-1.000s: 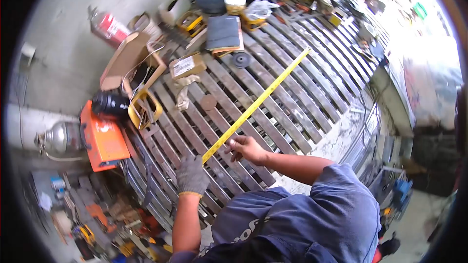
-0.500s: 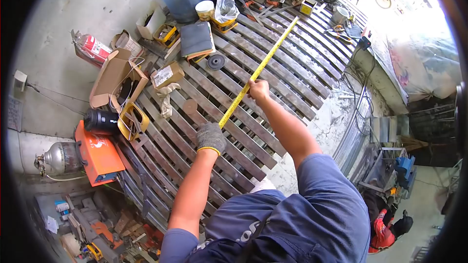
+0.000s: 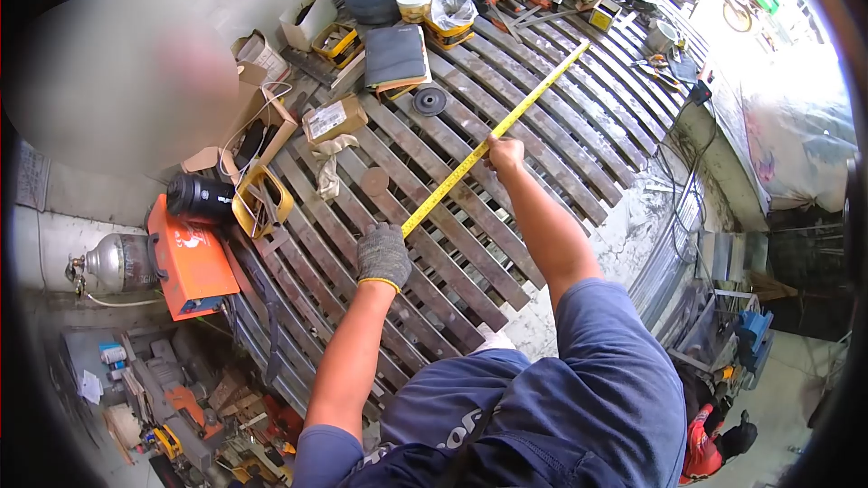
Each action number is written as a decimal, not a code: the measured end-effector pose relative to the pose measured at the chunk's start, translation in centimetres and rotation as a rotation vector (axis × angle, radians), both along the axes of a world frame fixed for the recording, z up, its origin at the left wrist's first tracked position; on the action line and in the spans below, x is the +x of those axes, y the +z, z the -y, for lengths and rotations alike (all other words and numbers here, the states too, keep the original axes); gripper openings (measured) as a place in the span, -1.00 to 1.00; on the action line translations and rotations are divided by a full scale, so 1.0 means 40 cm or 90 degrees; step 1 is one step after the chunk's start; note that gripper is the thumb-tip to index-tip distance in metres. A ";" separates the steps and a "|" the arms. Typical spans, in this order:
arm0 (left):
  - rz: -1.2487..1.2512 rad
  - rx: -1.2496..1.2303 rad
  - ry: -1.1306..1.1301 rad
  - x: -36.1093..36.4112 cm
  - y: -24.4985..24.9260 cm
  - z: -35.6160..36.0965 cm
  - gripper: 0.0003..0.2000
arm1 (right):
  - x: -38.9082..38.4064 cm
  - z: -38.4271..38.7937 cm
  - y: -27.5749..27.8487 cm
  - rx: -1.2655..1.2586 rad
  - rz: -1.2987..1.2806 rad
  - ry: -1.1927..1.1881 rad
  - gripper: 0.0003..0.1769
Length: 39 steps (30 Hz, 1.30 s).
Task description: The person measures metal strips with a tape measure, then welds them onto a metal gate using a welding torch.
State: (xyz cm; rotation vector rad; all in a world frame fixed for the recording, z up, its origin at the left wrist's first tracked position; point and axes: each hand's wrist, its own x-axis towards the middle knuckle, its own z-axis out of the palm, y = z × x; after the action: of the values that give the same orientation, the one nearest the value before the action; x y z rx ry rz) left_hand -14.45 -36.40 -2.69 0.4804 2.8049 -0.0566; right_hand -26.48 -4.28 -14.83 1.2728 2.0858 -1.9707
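A yellow tape measure (image 3: 542, 83) runs diagonally across the slatted metal bench (image 3: 461, 267), its blade out straight. My left hand (image 3: 382, 258), in a grey knit glove with a yellow cuff, is closed round the near end of the tape; whatever part sits inside the palm is hidden. Farther along, my bare right hand (image 3: 504, 154) pinches the blade at about its middle. The far end of the tape lies over the slats near the back. Close to my left hand, a flat brown disc (image 3: 374, 182) rests on the bench.
Along the wall side stand a small carton (image 3: 334, 119), a notebook (image 3: 396, 58), a black wheel-like disc (image 3: 429, 101) and a cut yellow container (image 3: 262, 201). An orange machine (image 3: 190, 262) and a gas cylinder (image 3: 120, 262) are at left. Cables (image 3: 683, 158) hang at the right edge.
The camera view has shifted, moving the bench rightward in frame. My left hand has drawn back towards me along the tape's line, and more blade shows between my hands.
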 end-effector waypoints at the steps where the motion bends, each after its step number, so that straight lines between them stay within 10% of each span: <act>1: -0.003 -0.010 -0.001 0.000 -0.002 0.005 -0.67 | -0.003 0.001 -0.003 -0.004 -0.009 -0.006 -0.55; 12: -0.066 -0.015 0.010 0.030 -0.019 0.178 -0.71 | 0.028 0.043 -0.031 -0.104 0.007 -0.013 -0.47; 21: -0.151 -0.020 0.037 0.149 -0.070 0.655 -0.75 | 0.322 0.204 -0.064 0.189 -0.070 0.266 -0.54; 39: -0.009 -0.157 0.142 0.354 -0.187 1.022 -0.73 | 0.617 1.165 -0.029 0.477 -0.508 0.802 -0.66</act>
State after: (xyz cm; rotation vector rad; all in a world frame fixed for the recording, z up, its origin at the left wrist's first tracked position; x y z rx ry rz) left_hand -0.28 -77.26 -10.17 0.1097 2.7943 -0.3533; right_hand -1.80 -50.89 -16.00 -1.0223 2.8036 -1.0926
